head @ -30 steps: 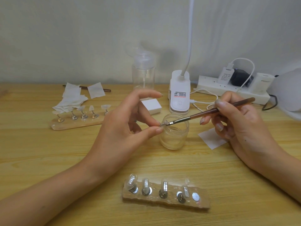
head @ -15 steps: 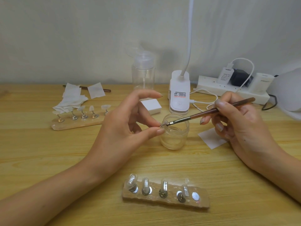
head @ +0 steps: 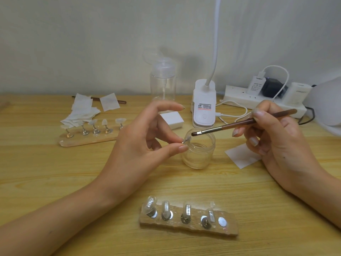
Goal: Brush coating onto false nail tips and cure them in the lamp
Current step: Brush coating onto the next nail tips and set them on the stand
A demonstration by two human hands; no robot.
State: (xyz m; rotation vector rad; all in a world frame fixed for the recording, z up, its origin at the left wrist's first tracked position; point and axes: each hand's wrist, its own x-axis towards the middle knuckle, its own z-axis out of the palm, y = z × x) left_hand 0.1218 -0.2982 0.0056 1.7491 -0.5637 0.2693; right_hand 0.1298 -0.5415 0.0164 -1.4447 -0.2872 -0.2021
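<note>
On the pale wooden desk [head: 55, 172] before a plain white wall [head: 92, 43], our left hand [head: 140, 145] pinched a nail tip [head: 186, 140] on its metal stand beside a clear jar [head: 200, 154]. Our right hand [head: 273, 137] gripped a brown brush [head: 239, 123], bristles just beside that tip. A wooden tip holder [head: 229, 228] lay nearest us, while wipes [head: 81, 111], a clip lamp [head: 203, 108] and a power strip [head: 238, 97] sat toward the wall.

Table [head: 55, 182]: pale wood.
Centre: clear jar [head: 200, 154].
6 o'clock: near tip stand [head: 195, 229].
10 o'clock: far tip stand [head: 88, 140], white wipes [head: 81, 111] behind it.
12 o'clock: pump bottle [head: 162, 84], clip lamp base [head: 203, 108], white block [head: 172, 120].
2 o'clock: power strip [head: 238, 97].
3 o'clock: paper square [head: 241, 156].
</note>
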